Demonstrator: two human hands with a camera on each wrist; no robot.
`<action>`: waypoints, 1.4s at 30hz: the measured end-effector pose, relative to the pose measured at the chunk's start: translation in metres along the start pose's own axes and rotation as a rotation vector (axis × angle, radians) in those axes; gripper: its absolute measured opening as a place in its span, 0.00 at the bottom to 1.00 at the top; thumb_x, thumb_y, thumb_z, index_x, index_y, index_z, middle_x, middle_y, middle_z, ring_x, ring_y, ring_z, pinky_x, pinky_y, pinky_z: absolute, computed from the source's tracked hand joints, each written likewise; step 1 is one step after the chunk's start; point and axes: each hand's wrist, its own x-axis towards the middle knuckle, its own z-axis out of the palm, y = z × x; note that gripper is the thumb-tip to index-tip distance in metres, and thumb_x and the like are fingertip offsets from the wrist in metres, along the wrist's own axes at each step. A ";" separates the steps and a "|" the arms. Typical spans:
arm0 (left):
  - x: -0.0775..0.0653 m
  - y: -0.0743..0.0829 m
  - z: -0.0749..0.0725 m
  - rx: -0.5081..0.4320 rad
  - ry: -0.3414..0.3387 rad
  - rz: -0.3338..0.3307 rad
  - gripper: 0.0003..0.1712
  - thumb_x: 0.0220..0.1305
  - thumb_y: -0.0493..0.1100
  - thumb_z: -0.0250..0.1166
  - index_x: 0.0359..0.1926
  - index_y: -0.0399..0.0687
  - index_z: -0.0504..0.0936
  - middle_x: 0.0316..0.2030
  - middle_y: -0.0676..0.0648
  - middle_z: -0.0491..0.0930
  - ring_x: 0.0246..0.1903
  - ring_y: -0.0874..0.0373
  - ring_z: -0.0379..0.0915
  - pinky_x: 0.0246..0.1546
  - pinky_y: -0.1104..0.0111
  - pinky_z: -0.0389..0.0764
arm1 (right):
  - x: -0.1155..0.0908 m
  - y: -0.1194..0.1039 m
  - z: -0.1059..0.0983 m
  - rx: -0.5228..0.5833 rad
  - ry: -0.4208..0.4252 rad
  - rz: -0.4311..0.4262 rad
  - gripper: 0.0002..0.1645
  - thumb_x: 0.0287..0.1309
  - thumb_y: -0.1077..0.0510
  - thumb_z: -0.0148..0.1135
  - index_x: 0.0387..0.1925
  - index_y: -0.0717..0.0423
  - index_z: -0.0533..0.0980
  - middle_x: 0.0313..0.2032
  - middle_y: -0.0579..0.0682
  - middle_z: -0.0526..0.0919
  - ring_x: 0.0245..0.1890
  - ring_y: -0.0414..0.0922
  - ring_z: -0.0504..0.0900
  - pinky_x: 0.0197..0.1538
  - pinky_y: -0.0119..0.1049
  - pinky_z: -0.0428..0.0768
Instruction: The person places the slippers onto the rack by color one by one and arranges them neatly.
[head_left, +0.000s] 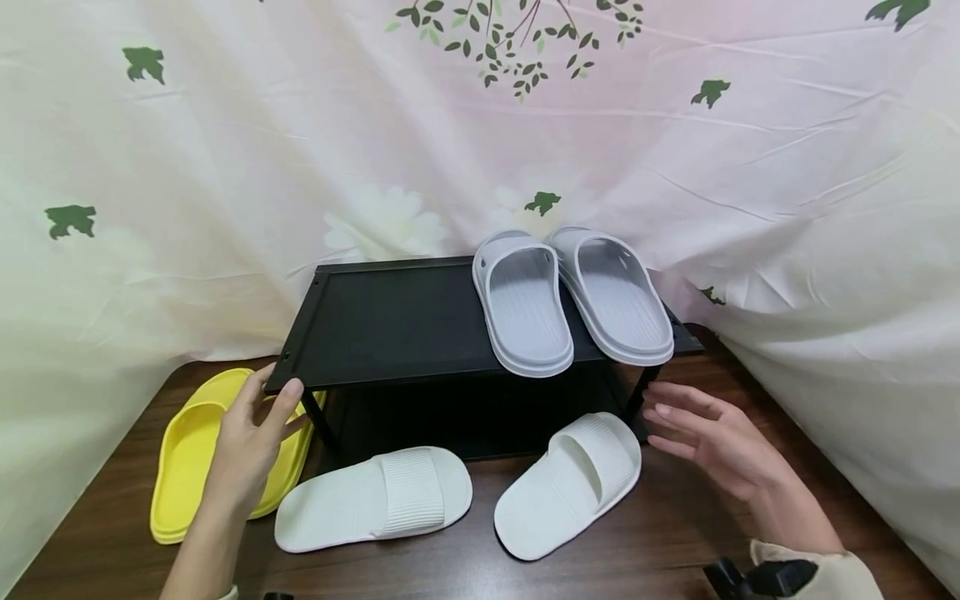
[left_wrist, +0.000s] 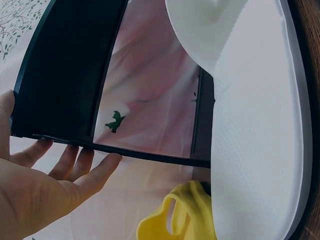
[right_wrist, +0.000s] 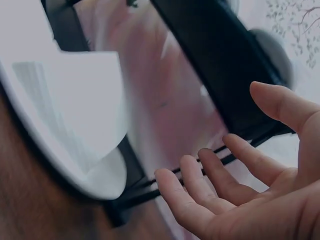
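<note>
A black two-tier shoe rack point(head_left: 405, 321) stands against the cloth. My left hand point(head_left: 255, 433) holds its front left corner, the thumb at the top panel and the other fingers along the side. To the right of the rack, my right hand point(head_left: 712, 437) is held with relaxed, spread fingers and nothing in it. A pair of grey slippers, one left point(head_left: 528, 312) and one right point(head_left: 618, 300), sits on the right part of the top shelf. Two white slippers lie in front, one left point(head_left: 345, 504) and one right point(head_left: 558, 500). Yellow slippers point(head_left: 187, 458) lie partly behind my left arm.
The dark wooden tabletop point(head_left: 450, 575) carries the rack and the slippers on the lower level. A hanging cloth point(head_left: 225, 167) with a leaf print closes off the back and both sides. The lower shelf point(head_left: 472, 425) is dark under the top panel.
</note>
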 end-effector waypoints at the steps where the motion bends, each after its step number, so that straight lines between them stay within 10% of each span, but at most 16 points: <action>1: 0.000 0.000 0.000 -0.001 0.000 -0.001 0.26 0.67 0.50 0.56 0.63 0.51 0.64 0.54 0.55 0.65 0.51 0.62 0.68 0.42 0.78 0.79 | 0.000 0.002 -0.002 -0.017 0.025 0.030 0.20 0.67 0.63 0.48 0.60 0.52 0.67 0.52 0.40 0.77 0.52 0.40 0.78 0.52 0.41 0.81; 12: 0.001 -0.002 -0.001 -0.019 0.000 0.002 0.26 0.67 0.49 0.56 0.63 0.51 0.64 0.55 0.54 0.65 0.52 0.62 0.68 0.42 0.79 0.79 | 0.007 0.020 -0.012 -0.090 0.140 0.235 0.37 0.65 0.53 0.54 0.69 0.59 0.51 0.51 0.38 0.76 0.52 0.37 0.77 0.56 0.48 0.78; 42: 0.002 -0.003 0.000 -0.065 0.002 0.009 0.25 0.66 0.46 0.58 0.62 0.50 0.65 0.54 0.56 0.65 0.51 0.64 0.69 0.40 0.79 0.80 | 0.010 0.042 -0.012 -0.004 0.123 0.298 0.40 0.64 0.56 0.56 0.69 0.64 0.48 0.50 0.42 0.77 0.50 0.39 0.79 0.53 0.49 0.79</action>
